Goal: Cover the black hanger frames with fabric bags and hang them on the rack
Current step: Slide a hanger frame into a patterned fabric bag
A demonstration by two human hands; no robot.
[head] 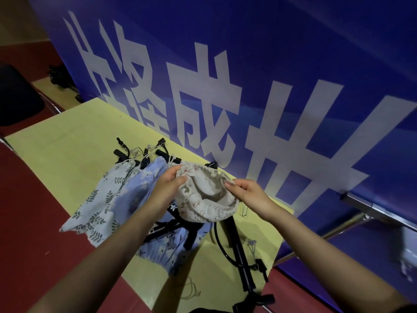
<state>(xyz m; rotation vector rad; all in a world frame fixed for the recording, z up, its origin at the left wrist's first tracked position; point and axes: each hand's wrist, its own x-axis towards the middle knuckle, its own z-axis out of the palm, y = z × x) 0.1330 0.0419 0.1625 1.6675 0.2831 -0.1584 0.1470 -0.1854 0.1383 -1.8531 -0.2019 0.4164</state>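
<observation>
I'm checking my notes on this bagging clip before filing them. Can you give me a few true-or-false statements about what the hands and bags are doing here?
1. Both hands hold the beige printed bag open at its rim. True: the left hand and the right hand each pinch an edge.
2. The beige bag is plain white. False: it carries a small printed pattern.
3. A blue leaf-print bag lies on the yellow table. True.
4. The backdrop behind the table is red. False: it is blue with large white characters.
5. The right hand's grip is on a black frame. False: it pinches the bag's rim.
</observation>
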